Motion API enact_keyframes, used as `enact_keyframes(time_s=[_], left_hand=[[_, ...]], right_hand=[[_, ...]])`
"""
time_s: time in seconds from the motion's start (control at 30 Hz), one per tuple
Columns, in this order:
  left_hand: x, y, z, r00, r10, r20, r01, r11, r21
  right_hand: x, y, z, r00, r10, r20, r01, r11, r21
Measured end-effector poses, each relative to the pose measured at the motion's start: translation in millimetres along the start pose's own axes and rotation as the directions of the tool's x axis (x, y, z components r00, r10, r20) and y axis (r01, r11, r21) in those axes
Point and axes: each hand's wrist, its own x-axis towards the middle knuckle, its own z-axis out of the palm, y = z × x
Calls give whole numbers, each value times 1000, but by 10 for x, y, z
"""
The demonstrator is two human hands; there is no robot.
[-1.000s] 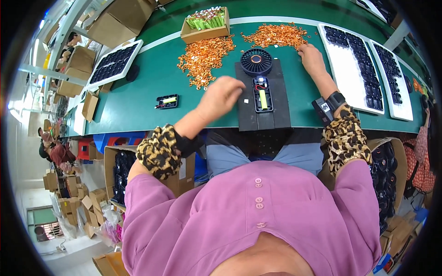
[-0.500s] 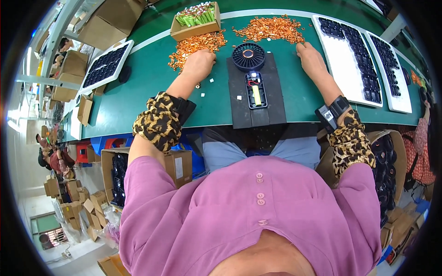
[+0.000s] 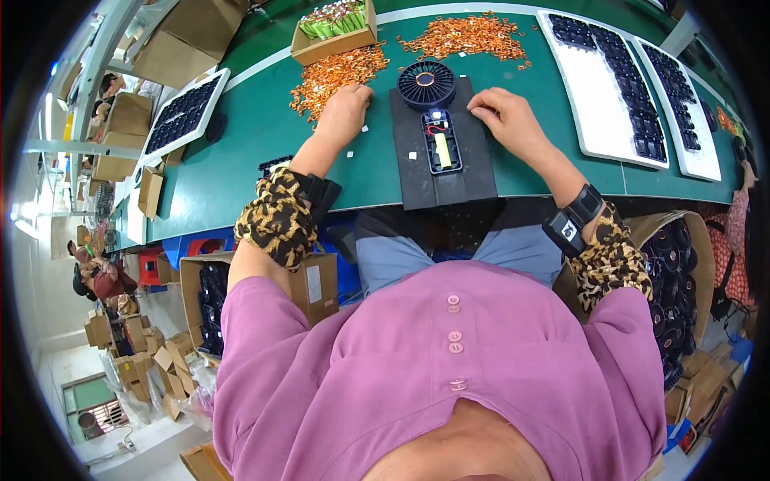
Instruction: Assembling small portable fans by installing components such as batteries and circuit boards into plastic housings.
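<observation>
A handheld fan [image 3: 427, 83] lies on a black mat [image 3: 413, 183], its round grille away from me. The opened handle shows red wiring and a yellow-green battery [image 3: 442, 150]. My left hand [image 3: 343, 115] is closed, fingertips curled at the near edge of the left heap of small orange parts [image 3: 333, 76]. To the right of the fan, my right hand [image 3: 513, 120] has its thumb and fingertips pinched together near the grille. Whatever either hand holds is too small or hidden to make out. Another heap of orange parts [image 3: 465, 38] lies beyond the fan.
A cardboard box [image 3: 341, 50] of green-wrapped batteries stands behind the left heap. White foam trays [image 3: 597, 112] with black parts lie at right, another tray [image 3: 184, 112] at far left. Small white bits dot the green table. Open cartons [image 3: 696, 280] of black parts flank me below the edge.
My right hand has moved left from the right heap to beside the fan. My left hand stays by the left heap. The view has shifted slightly.
</observation>
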Motion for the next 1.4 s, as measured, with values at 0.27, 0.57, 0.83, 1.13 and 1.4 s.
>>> enact_keyframes(time_s=[0.27, 0.57, 0.83, 1.13, 1.4], left_hand=[[97, -125, 3, 981, -159, 114, 171, 980, -100], [102, 349, -192, 978, -205, 43, 206, 978, -37], [-47, 906, -254, 931, -362, 53, 360, 879, -312], [-77, 816, -100, 865, -448, 227, 469, 559, -684], [-60, 805, 36, 844, -462, 272, 509, 531, -677]], right_hand=[[-65, -107, 43, 962, -273, 21, 265, 907, -327], [11, -259, 32, 973, -172, 156, 230, 811, -539], [-25, -273, 12, 981, -173, 87, 192, 814, -548], [-18, -210, 15, 1000, -12, 17, 17, 938, -347], [-88, -123, -18, 999, -18, -46, 9, 979, -205]])
